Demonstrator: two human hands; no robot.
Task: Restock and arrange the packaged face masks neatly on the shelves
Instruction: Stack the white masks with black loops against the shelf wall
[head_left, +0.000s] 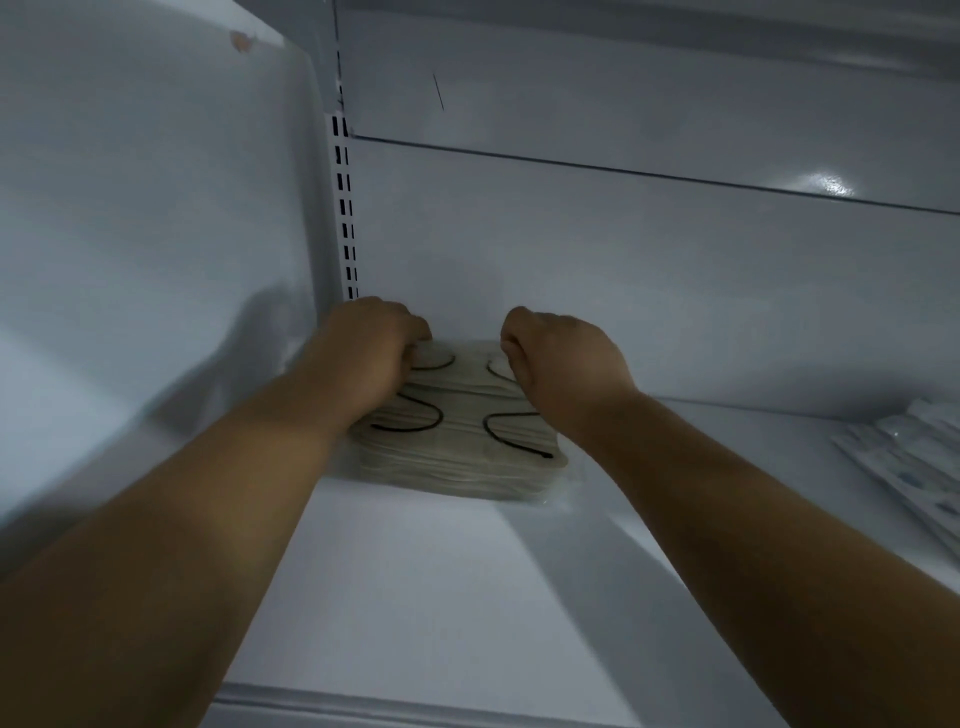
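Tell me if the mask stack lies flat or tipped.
Flat: the mask stack rests level on the shelf, both hands gripping its far end.

Dim, cool, bluish-grey throughout. Bright glare patch on the back panel (826, 184) at upper right. Soft shadows under both forearms, across the shelf (441, 597) at lower centre, and on the side wall (156, 234) at left. Slightly soft overall, blurrier on the packets (914, 457) at the right edge. Wide-angle bending toward the frame borders, straight panel lines tilted and curved.

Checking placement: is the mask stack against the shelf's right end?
No, the mask stack sits in the shelf's back left corner.
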